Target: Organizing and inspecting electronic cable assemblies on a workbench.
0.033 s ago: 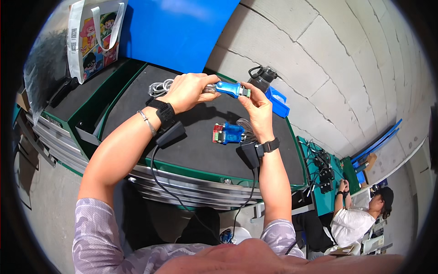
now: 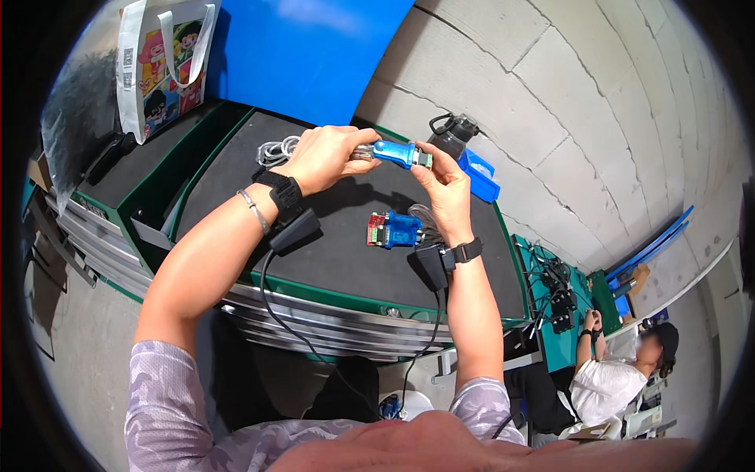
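Above the dark work mat [image 2: 338,252], my two hands hold a translucent blue serial adapter [image 2: 392,153] between them. My left hand [image 2: 324,157] is closed on its cable end, fingers pinched together. At the other end, my right hand [image 2: 447,187] grips a small green terminal block [image 2: 426,160] joined to the adapter's metal connector, with thumb and fingers closed on it. A second blue adapter [image 2: 404,230] lies on the mat just below, with a red and green terminal board [image 2: 376,229] on its left end. Coiled grey cable [image 2: 277,151] lies partly behind my left hand.
Black boxes with cords hang at both wrists. A blue bin [image 2: 478,177] and a dark bottle-like object [image 2: 452,135] stand behind my right hand. A printed bag [image 2: 161,71] stands far left by a blue panel [image 2: 307,55]. A seated person [image 2: 609,389] works at a green table [image 2: 562,350] on the right.
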Demonstrator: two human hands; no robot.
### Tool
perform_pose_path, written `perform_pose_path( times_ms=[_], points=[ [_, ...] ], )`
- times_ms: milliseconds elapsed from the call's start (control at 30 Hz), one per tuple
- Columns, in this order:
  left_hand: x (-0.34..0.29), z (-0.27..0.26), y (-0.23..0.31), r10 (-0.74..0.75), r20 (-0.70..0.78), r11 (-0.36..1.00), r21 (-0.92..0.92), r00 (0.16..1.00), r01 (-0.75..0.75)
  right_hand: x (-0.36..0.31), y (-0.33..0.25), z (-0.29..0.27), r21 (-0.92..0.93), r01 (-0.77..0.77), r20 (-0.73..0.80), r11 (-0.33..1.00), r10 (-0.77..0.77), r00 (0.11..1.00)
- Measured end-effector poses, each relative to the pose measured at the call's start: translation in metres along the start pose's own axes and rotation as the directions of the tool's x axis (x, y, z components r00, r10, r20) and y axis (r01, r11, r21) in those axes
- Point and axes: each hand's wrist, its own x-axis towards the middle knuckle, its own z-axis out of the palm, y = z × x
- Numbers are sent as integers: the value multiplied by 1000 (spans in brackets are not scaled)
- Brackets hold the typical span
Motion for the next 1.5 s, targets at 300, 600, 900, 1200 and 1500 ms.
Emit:
perform_pose_path(
  times_ms=[300,600,900,1200,1500],
  points=[
    [1,-4,8,-45,-32,998,-49,998,43,-2,-2,7,-35,37,-31,999,-38,999],
    [4,2,1,-105,205,955,-253,973,156,3,1,3,-70,-11,-19,997,10,1000],
    [5,-1,5,-213,364,824,-432,907,367,6,11,-8,135,-90,-116,987,106,988],
    [1,-2,-5,-172,646,502,-593,744,630,6,21,-12,165,-125,-121,978,146,982],
    [3,1,-9,-214,667,387,-613,714,689,6,21,-14,81,-143,-177,986,155,972]
  ],
)
